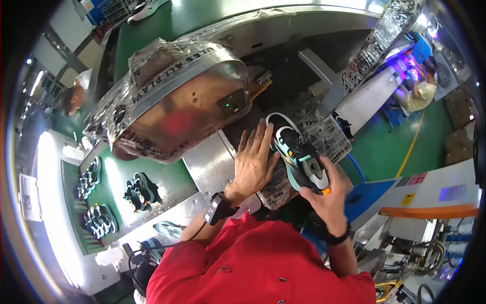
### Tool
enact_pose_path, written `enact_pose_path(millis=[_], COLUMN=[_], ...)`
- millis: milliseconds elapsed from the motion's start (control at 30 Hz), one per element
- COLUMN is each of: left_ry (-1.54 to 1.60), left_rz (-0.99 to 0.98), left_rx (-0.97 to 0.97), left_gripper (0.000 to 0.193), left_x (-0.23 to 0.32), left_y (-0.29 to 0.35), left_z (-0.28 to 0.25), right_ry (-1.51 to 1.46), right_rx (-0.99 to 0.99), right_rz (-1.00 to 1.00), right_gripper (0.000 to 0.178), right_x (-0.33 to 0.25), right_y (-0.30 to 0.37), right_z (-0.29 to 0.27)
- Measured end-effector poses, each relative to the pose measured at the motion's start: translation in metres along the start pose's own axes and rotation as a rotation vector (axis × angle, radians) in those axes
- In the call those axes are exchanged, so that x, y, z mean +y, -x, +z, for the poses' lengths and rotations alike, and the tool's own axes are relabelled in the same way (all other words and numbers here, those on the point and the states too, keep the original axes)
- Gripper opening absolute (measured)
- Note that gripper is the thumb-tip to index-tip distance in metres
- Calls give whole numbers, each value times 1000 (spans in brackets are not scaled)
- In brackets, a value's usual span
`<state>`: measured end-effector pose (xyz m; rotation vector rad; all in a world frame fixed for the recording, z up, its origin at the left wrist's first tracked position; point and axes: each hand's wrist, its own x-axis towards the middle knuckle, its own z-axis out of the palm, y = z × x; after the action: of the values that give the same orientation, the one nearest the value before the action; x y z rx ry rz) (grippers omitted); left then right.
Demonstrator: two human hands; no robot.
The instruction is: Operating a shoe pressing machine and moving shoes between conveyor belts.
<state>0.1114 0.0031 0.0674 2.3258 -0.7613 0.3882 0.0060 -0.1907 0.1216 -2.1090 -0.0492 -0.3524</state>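
Note:
A black, mint-green and white sneaker (296, 154) with orange accents is tilted in front of me, toe pointing away. My right hand (328, 195) grips it by the heel, thumb on the near side and fingers along the right. Against the shoe's left side lies my left hand (255, 162), its fingers stretched out and pointing forward; the thumb reaches toward the midsole. Beneath the shoe is a plastic-wrapped machine part (331, 139). Whether the shoe rests on it I cannot tell.
A plastic-wrapped machine housing (177, 111) bulks up at the left. Several sneakers (139, 191) stand on a green conveyor belt (114, 169), with a mint-coloured sole (169, 229) by its near edge. A co-worker (420, 88) sits at the far right; another person (76, 96) is at the far left.

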Motion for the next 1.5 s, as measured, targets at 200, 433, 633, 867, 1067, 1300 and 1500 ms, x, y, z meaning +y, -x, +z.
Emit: enact_pose_path(millis=[200, 433, 633, 867, 1067, 1300, 1500], left_ry=[16, 1061, 2228, 2349, 2318, 2328, 2352], left_rz=[1, 28, 720, 771, 797, 845, 793], left_rx=[-2, -108, 77, 14, 71, 116, 110], left_gripper=[69, 51, 68, 69, 70, 70, 71], left_x=[-6, 16, 122, 157, 149, 146, 152], left_y=[3, 0, 1, 21, 27, 36, 27], left_z=[-2, -73, -138, -136, -151, -161, -158], right_ry=[468, 683, 648, 662, 693, 579, 585], right_rx=[-161, -150, -149, -69, -60, -44, -14], right_rz=[5, 159, 215, 135, 133, 135, 58], right_gripper=[70, 51, 55, 52, 59, 60, 54], right_x=[-59, -38, -50, -26, -28, -29, -29], right_y=[-64, -67, -70, -63, -62, -54, -59], right_z=[0, 32, 28, 22, 33, 35, 39])
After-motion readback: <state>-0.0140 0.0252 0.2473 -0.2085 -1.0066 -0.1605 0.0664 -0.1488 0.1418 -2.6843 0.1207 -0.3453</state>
